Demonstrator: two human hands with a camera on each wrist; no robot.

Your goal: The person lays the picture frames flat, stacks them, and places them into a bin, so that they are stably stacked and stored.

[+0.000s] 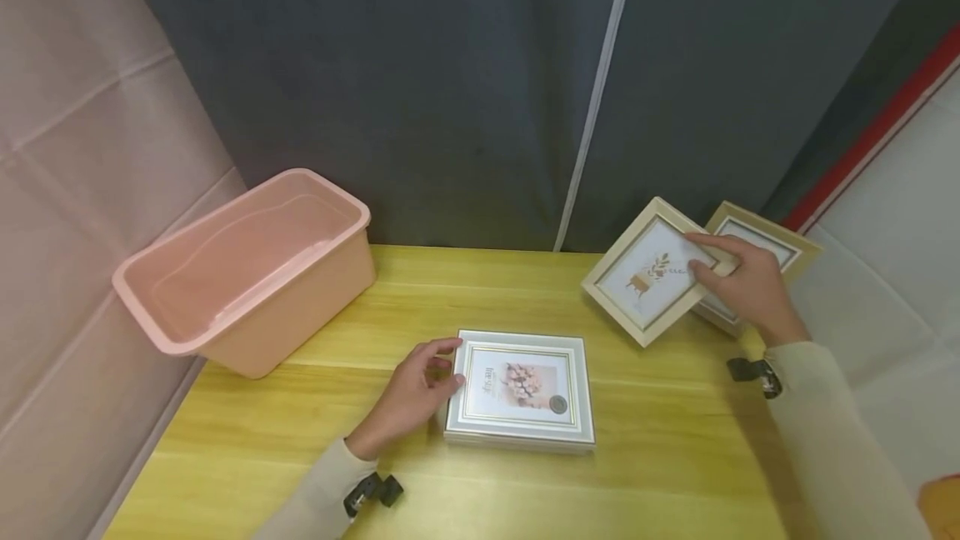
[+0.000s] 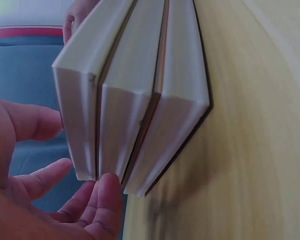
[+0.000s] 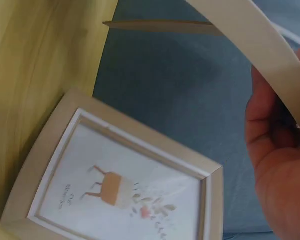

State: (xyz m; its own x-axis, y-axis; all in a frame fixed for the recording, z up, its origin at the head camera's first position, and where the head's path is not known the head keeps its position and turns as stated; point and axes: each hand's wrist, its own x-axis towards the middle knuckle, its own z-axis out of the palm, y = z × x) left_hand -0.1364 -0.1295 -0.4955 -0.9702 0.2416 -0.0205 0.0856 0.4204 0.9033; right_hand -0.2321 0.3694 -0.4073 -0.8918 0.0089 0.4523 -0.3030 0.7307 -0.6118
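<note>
My right hand [image 1: 750, 282] pinches a light-wood picture frame [image 1: 615, 282] by its right corner, thumb on the front and fingers behind. The held frame is tilted up and shows a plant drawing on white. Behind it, partly covered, stands a second wooden picture frame [image 1: 802, 252]; a plant drawing fills its front in the right wrist view. My left hand [image 1: 412, 394] is at the left edge of a stack of silver-white picture frames [image 1: 521, 442], fingers loosely bent and fingertips right at its side. Three layers of frames [image 2: 125, 115] show in the left wrist view.
A pink plastic bin [image 1: 292, 298] stands at the back left of the wooden table [image 1: 315, 440], its inside showing. A dark curtain [image 1: 450, 107] hangs along the back edge. Pale walls close off both sides, the right one [image 1: 885, 290] close to the wooden frames.
</note>
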